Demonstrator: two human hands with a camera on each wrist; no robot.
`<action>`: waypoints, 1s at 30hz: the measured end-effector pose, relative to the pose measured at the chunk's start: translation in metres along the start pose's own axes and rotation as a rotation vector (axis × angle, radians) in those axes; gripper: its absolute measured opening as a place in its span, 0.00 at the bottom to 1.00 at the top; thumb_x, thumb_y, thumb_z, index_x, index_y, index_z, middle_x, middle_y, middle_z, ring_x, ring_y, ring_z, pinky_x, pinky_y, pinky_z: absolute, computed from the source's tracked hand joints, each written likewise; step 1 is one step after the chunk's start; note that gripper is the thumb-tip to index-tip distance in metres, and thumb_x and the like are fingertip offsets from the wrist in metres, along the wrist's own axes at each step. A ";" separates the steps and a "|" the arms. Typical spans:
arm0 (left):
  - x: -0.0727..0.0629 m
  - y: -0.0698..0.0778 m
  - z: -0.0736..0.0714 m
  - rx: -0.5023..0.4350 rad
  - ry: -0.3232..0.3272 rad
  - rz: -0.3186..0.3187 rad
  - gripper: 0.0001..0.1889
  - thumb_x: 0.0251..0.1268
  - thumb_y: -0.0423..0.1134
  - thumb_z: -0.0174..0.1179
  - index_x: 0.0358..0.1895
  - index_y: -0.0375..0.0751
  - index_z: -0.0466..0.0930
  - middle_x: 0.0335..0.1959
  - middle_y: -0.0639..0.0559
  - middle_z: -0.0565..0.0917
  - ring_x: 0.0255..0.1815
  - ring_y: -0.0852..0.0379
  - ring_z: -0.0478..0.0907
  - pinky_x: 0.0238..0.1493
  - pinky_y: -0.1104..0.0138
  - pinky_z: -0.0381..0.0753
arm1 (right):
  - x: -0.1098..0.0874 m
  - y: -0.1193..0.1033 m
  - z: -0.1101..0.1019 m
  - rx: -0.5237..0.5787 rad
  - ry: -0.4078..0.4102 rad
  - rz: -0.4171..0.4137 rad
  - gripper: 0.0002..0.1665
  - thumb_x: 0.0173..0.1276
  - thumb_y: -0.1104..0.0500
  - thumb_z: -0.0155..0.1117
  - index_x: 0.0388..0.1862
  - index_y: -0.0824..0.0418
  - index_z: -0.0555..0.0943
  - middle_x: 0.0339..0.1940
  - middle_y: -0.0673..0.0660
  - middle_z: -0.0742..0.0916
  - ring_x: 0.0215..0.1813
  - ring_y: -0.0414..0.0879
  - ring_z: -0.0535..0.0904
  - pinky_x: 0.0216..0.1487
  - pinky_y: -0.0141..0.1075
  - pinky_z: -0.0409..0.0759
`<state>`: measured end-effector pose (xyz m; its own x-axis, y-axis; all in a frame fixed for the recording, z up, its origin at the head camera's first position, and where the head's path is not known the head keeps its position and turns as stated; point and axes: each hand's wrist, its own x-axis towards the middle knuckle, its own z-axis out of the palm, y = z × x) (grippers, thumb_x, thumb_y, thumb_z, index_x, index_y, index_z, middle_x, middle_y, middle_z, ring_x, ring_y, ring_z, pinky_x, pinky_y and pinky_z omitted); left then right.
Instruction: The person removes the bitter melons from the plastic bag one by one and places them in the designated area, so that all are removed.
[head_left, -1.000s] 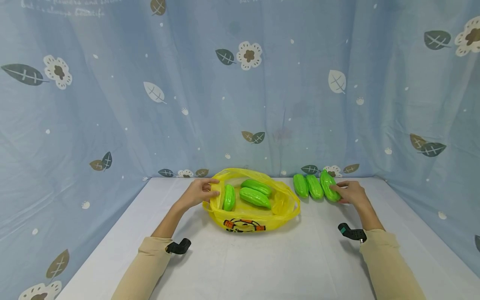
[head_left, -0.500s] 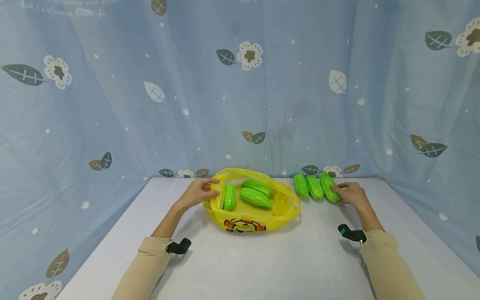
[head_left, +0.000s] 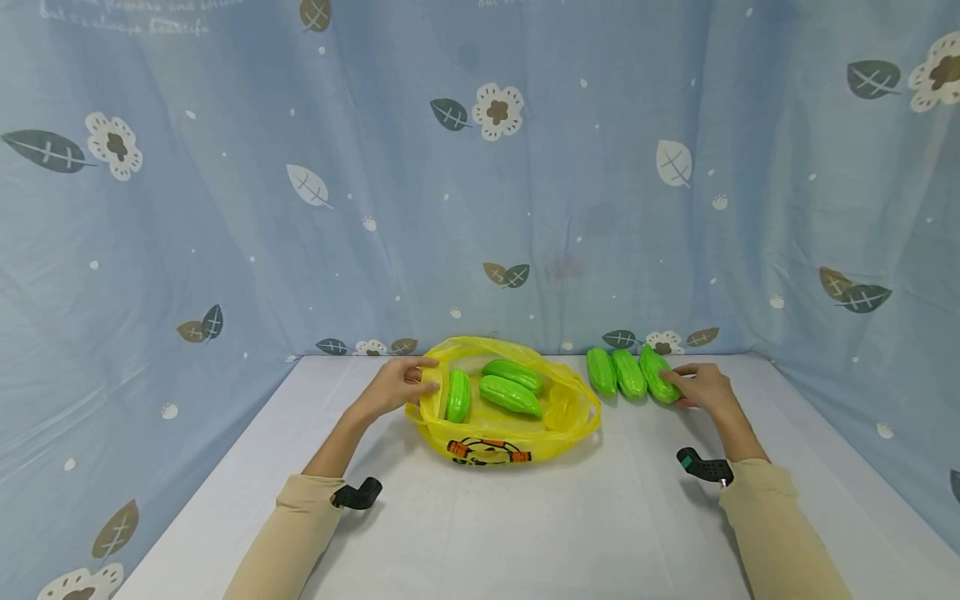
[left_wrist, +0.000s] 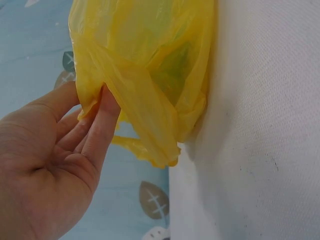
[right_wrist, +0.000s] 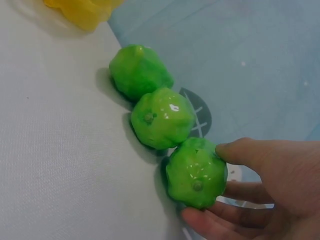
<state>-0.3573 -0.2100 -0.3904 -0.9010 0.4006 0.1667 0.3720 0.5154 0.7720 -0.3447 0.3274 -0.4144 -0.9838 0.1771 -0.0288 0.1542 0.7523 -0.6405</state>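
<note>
The head view faces forward and down across the tabletop (head_left: 555,517); the close-up wrist views share the bag (left_wrist: 140,75), upper left in the right one's frame.

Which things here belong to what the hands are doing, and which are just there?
Part of the work:
left hand, pinching the bag
three vegetables visible inside it
right hand, gripping the rightmost vegetable
two other vegetables outside the bag

Just there:
table
curtain
wrist cameras
</note>
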 end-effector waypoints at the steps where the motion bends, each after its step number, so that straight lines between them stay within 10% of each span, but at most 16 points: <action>1: 0.000 0.000 0.000 0.000 0.001 -0.001 0.26 0.65 0.41 0.66 0.65 0.40 0.75 0.46 0.38 0.87 0.38 0.54 0.86 0.35 0.61 0.89 | 0.000 0.000 0.000 0.000 0.000 0.002 0.42 0.73 0.40 0.53 0.64 0.77 0.71 0.61 0.80 0.75 0.29 0.44 0.86 0.34 0.34 0.85; 30: -0.003 0.006 0.000 -0.014 -0.010 0.011 0.26 0.65 0.40 0.65 0.65 0.37 0.74 0.44 0.37 0.86 0.36 0.54 0.86 0.36 0.61 0.89 | 0.000 0.000 -0.001 -0.016 0.049 -0.040 0.39 0.74 0.41 0.53 0.64 0.75 0.73 0.56 0.77 0.81 0.30 0.47 0.88 0.51 0.52 0.82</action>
<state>-0.3519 -0.2084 -0.3857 -0.8947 0.4134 0.1689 0.3782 0.5004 0.7788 -0.3443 0.3282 -0.4140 -0.9835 0.1776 0.0346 0.1168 0.7692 -0.6283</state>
